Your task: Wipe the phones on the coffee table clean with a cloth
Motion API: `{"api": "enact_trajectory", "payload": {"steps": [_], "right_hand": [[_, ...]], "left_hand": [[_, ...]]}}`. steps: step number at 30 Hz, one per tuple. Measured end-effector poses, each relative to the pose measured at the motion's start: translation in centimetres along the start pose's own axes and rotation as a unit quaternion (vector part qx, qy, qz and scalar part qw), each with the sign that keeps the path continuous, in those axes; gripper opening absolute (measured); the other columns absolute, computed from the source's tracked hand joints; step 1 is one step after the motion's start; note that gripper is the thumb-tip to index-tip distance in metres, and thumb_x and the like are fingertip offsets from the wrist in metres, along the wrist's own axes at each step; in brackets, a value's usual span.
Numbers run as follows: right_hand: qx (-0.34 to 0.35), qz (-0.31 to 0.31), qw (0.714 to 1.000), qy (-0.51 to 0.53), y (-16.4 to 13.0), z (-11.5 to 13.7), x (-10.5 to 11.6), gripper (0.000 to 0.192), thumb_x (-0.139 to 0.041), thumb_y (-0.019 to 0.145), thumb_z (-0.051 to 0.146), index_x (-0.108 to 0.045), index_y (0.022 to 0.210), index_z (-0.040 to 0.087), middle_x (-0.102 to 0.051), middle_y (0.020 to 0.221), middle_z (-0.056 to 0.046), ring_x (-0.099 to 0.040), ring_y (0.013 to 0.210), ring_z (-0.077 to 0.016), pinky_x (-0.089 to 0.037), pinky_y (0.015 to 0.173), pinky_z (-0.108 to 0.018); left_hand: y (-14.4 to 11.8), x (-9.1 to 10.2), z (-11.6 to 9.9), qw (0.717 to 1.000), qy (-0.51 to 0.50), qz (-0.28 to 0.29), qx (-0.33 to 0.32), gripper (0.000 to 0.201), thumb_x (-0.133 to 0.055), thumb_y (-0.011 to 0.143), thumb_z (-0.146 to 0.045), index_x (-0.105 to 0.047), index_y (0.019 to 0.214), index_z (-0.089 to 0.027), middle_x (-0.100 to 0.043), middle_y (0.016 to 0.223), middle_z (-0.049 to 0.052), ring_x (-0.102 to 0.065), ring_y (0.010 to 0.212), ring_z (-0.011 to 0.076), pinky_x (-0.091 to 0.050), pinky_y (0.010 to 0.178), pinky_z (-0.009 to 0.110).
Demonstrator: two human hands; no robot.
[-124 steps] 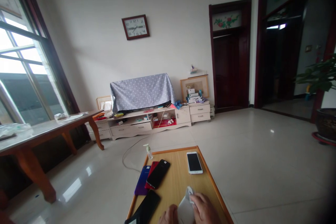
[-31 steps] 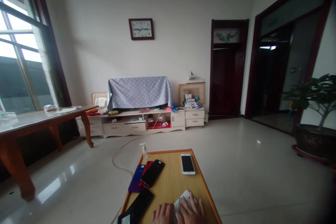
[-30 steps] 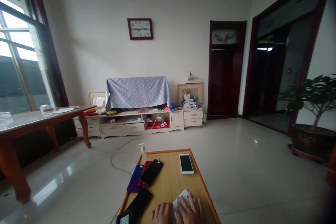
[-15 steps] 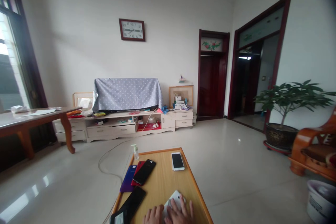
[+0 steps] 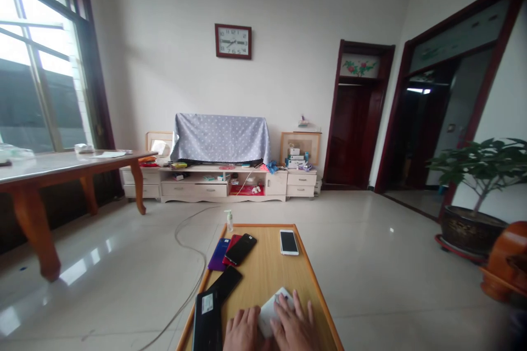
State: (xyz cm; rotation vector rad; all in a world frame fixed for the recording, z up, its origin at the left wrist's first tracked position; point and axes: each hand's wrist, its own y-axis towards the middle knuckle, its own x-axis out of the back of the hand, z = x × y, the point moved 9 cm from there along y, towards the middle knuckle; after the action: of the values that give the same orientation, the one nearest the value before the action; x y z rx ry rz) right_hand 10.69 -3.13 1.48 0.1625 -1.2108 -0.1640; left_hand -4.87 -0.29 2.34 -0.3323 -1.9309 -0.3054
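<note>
A white smartphone [image 5: 267,315] lies face down, at a slant, on the wooden table near its front edge. My left hand [image 5: 242,331] is at the phone's left edge, its fingers bent and gripping it there. Over the right part of the phone rests my right hand [image 5: 294,324], fingers spread and laid flat on its back. Something small and pale shows by the right index fingertip; I cannot make out what it is. Both wrists are cut off by the bottom of the picture.
Black phones [image 5: 208,321] lie along the table's left side. Beyond are a purple phone [image 5: 218,255], a red phone partly under a black phone [image 5: 242,248], and a pump bottle [image 5: 229,220]. A white phone [image 5: 289,243] lies at the far right of the wooden table [image 5: 263,263].
The view has turned left, so the room and table sit further right in the picture. Both hands stay on the white smartphone, the right one still spread over it.
</note>
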Motion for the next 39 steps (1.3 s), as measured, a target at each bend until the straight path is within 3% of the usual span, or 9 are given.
{"api": "enact_trajectory", "payload": {"steps": [5, 10, 12, 17, 20, 27, 34, 36, 39], "right_hand": [[-0.064, -0.003, 0.998, -0.024, -1.4, 0.4, 1.6, 0.054, -0.031, 0.102, 0.063, -0.055, 0.145, 0.041, -0.046, 0.156, 0.002, -0.027, 0.150, -0.0433, -0.021, 0.115, -0.078], [0.007, 0.067, 0.997, 0.043, -3.6, 5.9, 0.1, 0.053, -0.025, 0.104, 0.061, -0.051, 0.147, 0.043, -0.047, 0.156, 0.004, -0.026, 0.153, -0.0368, -0.018, 0.119, -0.074], [0.021, 0.083, 0.995, 0.059, -4.1, 6.6, 0.1, 0.053, -0.023, 0.104, 0.061, -0.047, 0.149, 0.045, -0.047, 0.156, 0.006, -0.024, 0.154, -0.0354, -0.017, 0.120, -0.072], [-0.039, 0.055, 0.998, 0.020, -2.8, 2.5, 1.9, 0.057, -0.021, 0.104, 0.060, -0.058, 0.142, 0.040, -0.046, 0.157, 0.004, -0.019, 0.155, -0.0373, -0.013, 0.119, -0.074], [-0.082, 0.041, 0.996, -0.001, -2.2, 0.9, 2.5, 0.057, -0.022, 0.105, 0.058, -0.058, 0.143, 0.036, -0.044, 0.159, 0.002, -0.017, 0.155, -0.0382, -0.014, 0.118, -0.075], [0.047, 0.086, 0.994, 0.053, -4.5, 6.9, 0.5, 0.049, -0.028, 0.106, 0.050, -0.051, 0.148, 0.039, -0.051, 0.154, 0.001, -0.027, 0.153, -0.0318, -0.016, 0.122, -0.066], [-0.063, 0.029, 0.998, -0.004, -2.1, 1.3, 3.7, 0.050, -0.027, 0.104, 0.049, -0.062, 0.138, 0.038, -0.052, 0.154, 0.000, -0.026, 0.153, -0.0367, -0.021, 0.117, -0.072], [-0.065, 0.032, 0.997, -0.005, -2.0, 1.6, 3.4, 0.052, -0.026, 0.104, 0.050, -0.063, 0.138, 0.036, -0.051, 0.154, 0.000, -0.025, 0.153, -0.0371, -0.021, 0.117, -0.073], [0.002, 0.081, 0.996, 0.022, -3.0, 4.8, 1.4, 0.052, -0.026, 0.104, 0.048, -0.058, 0.143, 0.036, -0.049, 0.156, 0.001, -0.027, 0.153, -0.0353, -0.017, 0.121, -0.070]], "left_hand": [[-1.6, 1.5, -0.6, 0.998, -0.021, -0.052, -0.008, 0.040, -0.059, 0.080, -0.036, -0.062, 0.118, -0.024, -0.070, 0.116, 0.008, -0.056, 0.114, 0.0285, -0.036, 0.097, 0.038], [-2.2, 1.4, -0.6, 0.999, -0.025, -0.031, -0.012, 0.039, -0.048, 0.087, -0.026, -0.057, 0.124, -0.024, -0.068, 0.122, 0.006, -0.054, 0.116, 0.0258, -0.035, 0.098, 0.037], [-2.4, 1.6, -0.5, 0.999, -0.024, -0.023, -0.007, 0.040, -0.047, 0.086, -0.024, -0.056, 0.126, -0.024, -0.068, 0.124, 0.006, -0.054, 0.117, 0.0256, -0.035, 0.098, 0.037], [-2.9, 2.1, -0.8, 1.000, -0.015, -0.025, 0.002, 0.042, -0.055, 0.085, -0.042, -0.057, 0.123, -0.025, -0.069, 0.119, 0.007, -0.053, 0.117, 0.0286, -0.034, 0.099, 0.038], [-3.0, 2.1, -0.7, 0.999, -0.015, -0.032, 0.003, 0.048, -0.058, 0.080, -0.039, -0.056, 0.125, -0.024, -0.068, 0.120, 0.007, -0.053, 0.118, 0.0290, -0.034, 0.099, 0.038], [-2.8, 1.0, 0.2, 0.999, -0.037, -0.035, -0.003, 0.044, -0.049, 0.084, -0.027, -0.054, 0.128, -0.024, -0.068, 0.124, 0.007, -0.054, 0.118, 0.0261, -0.035, 0.098, 0.037], [-2.9, 1.1, 0.0, 0.998, -0.033, -0.055, -0.003, 0.057, -0.062, 0.076, -0.037, -0.054, 0.130, -0.023, -0.067, 0.125, 0.007, -0.052, 0.120, 0.0271, -0.033, 0.101, 0.036], [-2.7, 0.9, 0.1, 0.998, -0.029, -0.053, 0.000, 0.058, -0.062, 0.076, -0.038, -0.053, 0.131, -0.024, -0.067, 0.127, 0.007, -0.052, 0.121, 0.0271, -0.033, 0.101, 0.036], [-2.4, 0.3, 0.6, 0.999, -0.022, -0.040, 0.007, 0.052, -0.055, 0.082, -0.036, -0.053, 0.133, -0.024, -0.067, 0.129, 0.007, -0.053, 0.120, 0.0262, -0.034, 0.100, 0.036]]}}
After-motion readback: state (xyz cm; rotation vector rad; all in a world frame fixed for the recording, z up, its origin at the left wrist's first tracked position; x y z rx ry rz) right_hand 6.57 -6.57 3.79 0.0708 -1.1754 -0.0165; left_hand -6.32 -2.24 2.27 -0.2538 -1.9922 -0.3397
